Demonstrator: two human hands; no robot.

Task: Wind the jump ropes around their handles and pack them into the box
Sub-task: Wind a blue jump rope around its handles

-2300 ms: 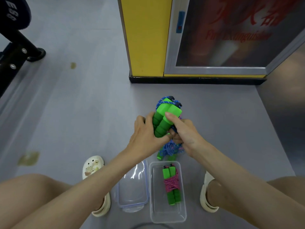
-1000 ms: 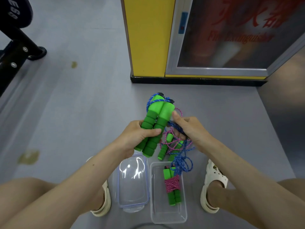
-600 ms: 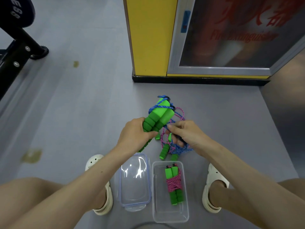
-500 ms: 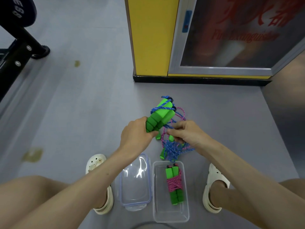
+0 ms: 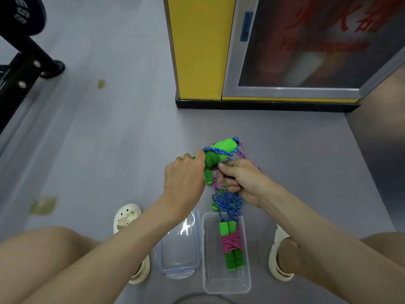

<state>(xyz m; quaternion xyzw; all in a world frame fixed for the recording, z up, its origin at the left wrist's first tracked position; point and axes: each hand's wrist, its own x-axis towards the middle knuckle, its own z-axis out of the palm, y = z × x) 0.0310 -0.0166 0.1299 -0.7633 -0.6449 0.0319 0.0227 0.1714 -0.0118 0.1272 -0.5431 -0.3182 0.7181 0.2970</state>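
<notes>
Box on floor, lid just beside its left side. Wound rope lengthwise in box. Beyond box: handle pair in left hand, loose cord under right hand.

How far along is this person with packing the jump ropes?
Done: one pink bundle, rope wound around its handles, lies in the box. In hand: the left hand grips the green handles, the right hand pinches the blue rope; few turns are on, most hangs loose. Left: finish it, wind the loose pink rope underneath, pack both, fit the lid.
</notes>
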